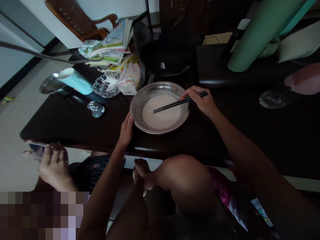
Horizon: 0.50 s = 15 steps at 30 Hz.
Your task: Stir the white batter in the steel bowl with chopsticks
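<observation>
A wide metal bowl stands on the dark table, with a smooth off-white batter-like liquid in it. My left hand grips the bowl at its left side, thumb near the rim and the other fingers partly hidden by the wall. Over the right rim, my right hand is closed around a pair of black chopsticks. Their tips slant down to the left and meet the liquid near the middle of the bowl.
Behind the bowl are a tissue pack, a glass dish and stacked books. A light-blue cup lies tilted by a metal basin. A green cylinder stands right. Another person's hand holds a phone at left.
</observation>
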{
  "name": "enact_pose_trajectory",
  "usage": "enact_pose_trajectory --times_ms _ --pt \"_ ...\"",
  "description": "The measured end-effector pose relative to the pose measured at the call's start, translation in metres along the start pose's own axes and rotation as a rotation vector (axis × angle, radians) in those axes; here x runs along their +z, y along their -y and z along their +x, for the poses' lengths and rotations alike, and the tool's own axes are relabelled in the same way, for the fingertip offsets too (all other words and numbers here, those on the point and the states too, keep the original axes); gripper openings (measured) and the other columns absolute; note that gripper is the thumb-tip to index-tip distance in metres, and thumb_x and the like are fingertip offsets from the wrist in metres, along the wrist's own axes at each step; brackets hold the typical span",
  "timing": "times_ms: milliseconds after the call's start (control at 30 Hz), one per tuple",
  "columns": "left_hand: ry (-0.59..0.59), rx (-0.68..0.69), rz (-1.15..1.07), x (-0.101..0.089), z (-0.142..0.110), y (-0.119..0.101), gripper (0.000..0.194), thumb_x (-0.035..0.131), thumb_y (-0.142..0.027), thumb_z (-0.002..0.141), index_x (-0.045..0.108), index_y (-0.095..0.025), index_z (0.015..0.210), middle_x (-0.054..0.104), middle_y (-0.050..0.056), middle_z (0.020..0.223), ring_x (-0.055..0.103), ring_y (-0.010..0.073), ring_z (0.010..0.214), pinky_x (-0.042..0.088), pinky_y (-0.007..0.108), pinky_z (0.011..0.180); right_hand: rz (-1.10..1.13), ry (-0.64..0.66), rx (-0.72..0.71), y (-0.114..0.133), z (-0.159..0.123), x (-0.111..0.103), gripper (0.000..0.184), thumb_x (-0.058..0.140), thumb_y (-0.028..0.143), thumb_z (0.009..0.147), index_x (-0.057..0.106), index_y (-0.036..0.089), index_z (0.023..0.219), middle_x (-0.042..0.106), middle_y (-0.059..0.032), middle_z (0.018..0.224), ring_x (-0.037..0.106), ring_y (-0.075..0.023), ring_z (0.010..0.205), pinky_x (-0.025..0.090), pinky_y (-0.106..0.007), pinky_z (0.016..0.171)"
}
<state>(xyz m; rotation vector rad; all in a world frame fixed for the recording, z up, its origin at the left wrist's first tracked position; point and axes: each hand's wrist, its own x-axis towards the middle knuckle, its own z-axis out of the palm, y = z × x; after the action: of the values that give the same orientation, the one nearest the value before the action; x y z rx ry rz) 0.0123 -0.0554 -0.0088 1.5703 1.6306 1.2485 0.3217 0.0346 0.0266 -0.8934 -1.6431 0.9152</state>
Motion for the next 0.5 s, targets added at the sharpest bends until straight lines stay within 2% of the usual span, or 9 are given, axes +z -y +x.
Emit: enact_pose_trajectory --times_ms 100,200,267,367,500 --pt "0.005 0.0 0.0 0.0 0.0 -0.001 0.061 0.041 -0.062 0.094 0.062 -0.018 0.13 0.059 0.009 0.139 0.048 0.0272 0.135 0.029 0.042 0.117 -0.027 -0.1 -0.009 -0.002 0.003 -0.008 0.039 0.057 0.057 0.088 0.067 0.024 0.071 0.073 -0.001 0.076 0.071 -0.0172 0.082 0.057 -0.034 0.084" --pt "0.002 -0.005 0.011 0.0 0.0 -0.002 0.06 0.042 -0.062 0.093 0.063 -0.019 0.129 0.059 0.008 0.139 0.047 0.0269 0.136 0.029 0.041 0.118 0.033 -0.24 0.037 -0.007 0.008 -0.02 0.042 0.056 0.06 0.088 0.065 0.024 0.069 0.069 -0.0008 0.064 0.071 -0.0176 0.07 0.059 -0.034 0.072" --pt "0.002 -0.006 0.013 0.0 0.0 -0.002 0.06 0.042 -0.062 0.093 0.063 -0.02 0.129 0.059 0.008 0.139 0.047 0.0268 0.136 0.029 0.041 0.118 0.071 -0.26 0.055 -0.008 0.009 -0.021 0.045 0.054 0.062 0.088 0.063 0.023 0.067 0.066 -0.0007 0.059 0.07 -0.0176 0.064 0.059 -0.033 0.066" --pt "0.002 -0.001 0.011 0.0 0.0 -0.001 0.06 0.042 -0.062 0.094 0.063 -0.019 0.13 0.06 0.008 0.139 0.047 0.0271 0.135 0.029 0.041 0.118 0.074 -0.156 0.051 -0.005 0.005 -0.012 0.043 0.054 0.059 0.089 0.065 0.023 0.069 0.067 -0.0006 0.059 0.07 -0.0166 0.066 0.059 -0.031 0.067" --pt "-0.002 0.006 0.015 0.0 0.0 -0.001 0.061 0.041 -0.063 0.093 0.062 -0.019 0.131 0.059 0.008 0.139 0.047 0.0275 0.135 0.029 0.042 0.117 -0.005 0.002 -0.042 -0.002 0.0 0.0 0.036 0.056 0.051 0.091 0.07 0.023 0.073 0.073 -0.001 0.074 0.07 -0.0156 0.081 0.056 -0.031 0.081"
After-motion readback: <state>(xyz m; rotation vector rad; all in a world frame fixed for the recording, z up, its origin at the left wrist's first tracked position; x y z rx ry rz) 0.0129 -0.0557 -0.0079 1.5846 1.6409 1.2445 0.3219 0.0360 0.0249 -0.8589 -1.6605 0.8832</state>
